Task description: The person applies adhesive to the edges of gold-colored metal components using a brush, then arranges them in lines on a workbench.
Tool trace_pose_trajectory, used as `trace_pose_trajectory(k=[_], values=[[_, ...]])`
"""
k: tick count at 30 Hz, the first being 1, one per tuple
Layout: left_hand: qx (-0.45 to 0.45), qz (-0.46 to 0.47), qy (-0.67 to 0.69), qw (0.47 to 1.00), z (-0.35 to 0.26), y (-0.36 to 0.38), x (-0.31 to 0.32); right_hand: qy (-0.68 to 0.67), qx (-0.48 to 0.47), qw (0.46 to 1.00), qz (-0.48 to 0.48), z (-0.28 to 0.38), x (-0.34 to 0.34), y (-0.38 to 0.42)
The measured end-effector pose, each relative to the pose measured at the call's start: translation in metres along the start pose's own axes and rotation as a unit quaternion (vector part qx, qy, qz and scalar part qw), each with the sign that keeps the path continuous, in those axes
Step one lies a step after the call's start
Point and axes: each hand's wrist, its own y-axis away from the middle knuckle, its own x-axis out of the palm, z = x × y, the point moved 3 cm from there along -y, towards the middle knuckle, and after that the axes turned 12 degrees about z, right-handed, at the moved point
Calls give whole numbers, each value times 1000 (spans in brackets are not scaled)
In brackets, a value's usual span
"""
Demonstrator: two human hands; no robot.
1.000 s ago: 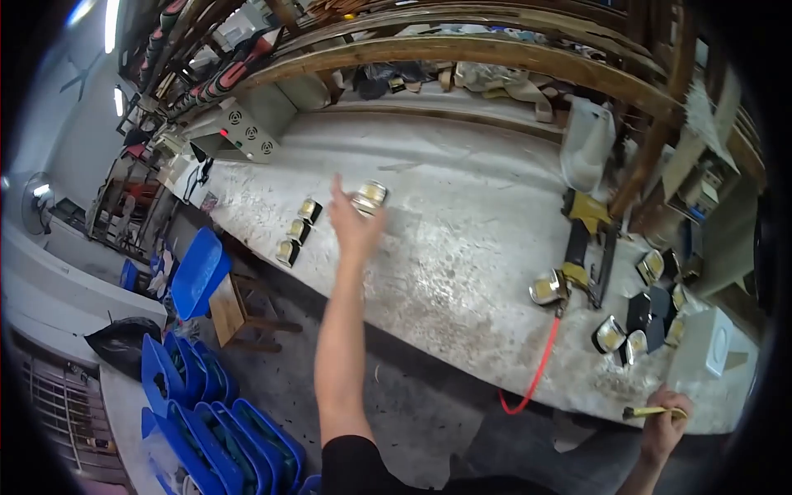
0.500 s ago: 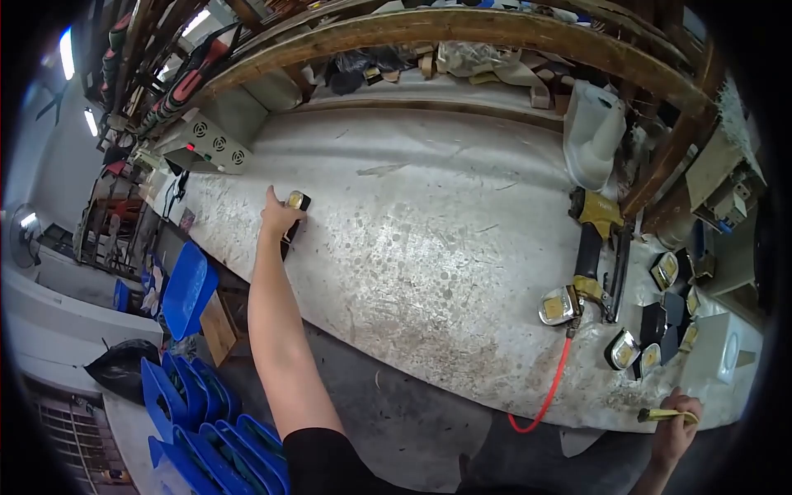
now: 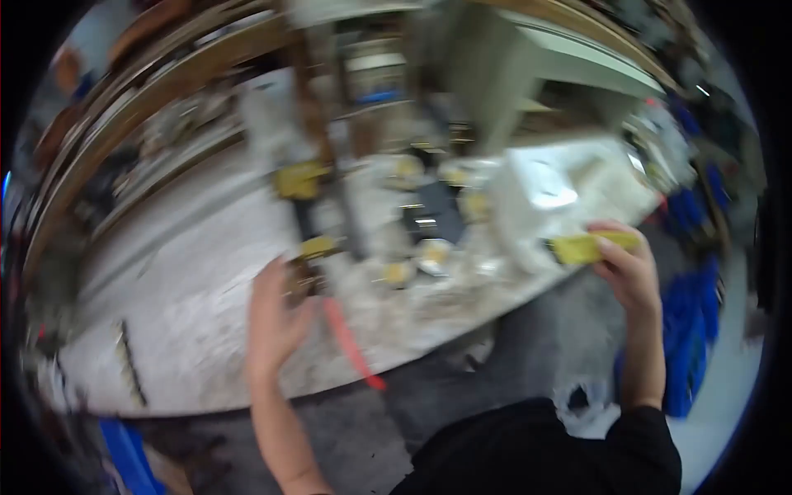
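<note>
Motion blur softens the whole view. My left hand [image 3: 276,318] is at the small dark and metallic piece [image 3: 302,279], its thumb and fingers around the piece, beside the lower end of the yellow and black air tool [image 3: 302,186]. My right hand [image 3: 627,268] is closed on a flat yellow object [image 3: 586,247] with a dark end, over the right edge of the worktable [image 3: 198,289]. Between my hands lie several metallic pieces with yellow faces, one [image 3: 435,256] near the front, and dark blocks [image 3: 441,210].
A red hose [image 3: 351,346] runs from the tool over the table's front edge. A white box [image 3: 536,186] stands at the right, with a pale cabinet [image 3: 487,74] behind. A dark strip [image 3: 128,363] lies at the far left. Blue items [image 3: 689,355] are at the right.
The view has swung to the right. My left hand has left the dark strip at the left and reached the piece by the air tool. My right hand still holds the yellow object, now raised more into view.
</note>
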Motion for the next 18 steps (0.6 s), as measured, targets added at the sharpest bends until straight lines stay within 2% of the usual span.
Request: trace_pose_trajectory(k=[1,3,5,6,8,10,11,14,18], values=[[-52,16,19,998,0,-1,7,69,15,997,-12,9,-4,8],[-127,-10,168,977,6,11,17,178,34,983,2,13,-21,12],[-134,-91,163,973,-2,18,21,243,28,970,13,0,-37,6],[-128,-88,169,973,-9,25,19,256,24,966,17,-5,-40,3],[-86,-165,247,951,-26,42,10,263,32,964,24,-18,-43,-8],[-47,-106,200,973,-67,50,15,259,37,964,40,-41,-51,-19],[-53,-107,193,974,-90,51,26,255,40,965,57,-52,-55,-25],[-53,-85,214,972,-147,39,88,248,43,964,91,-67,-61,-38],[-56,-59,211,974,-139,39,177,202,49,971,114,-74,-62,-40]])
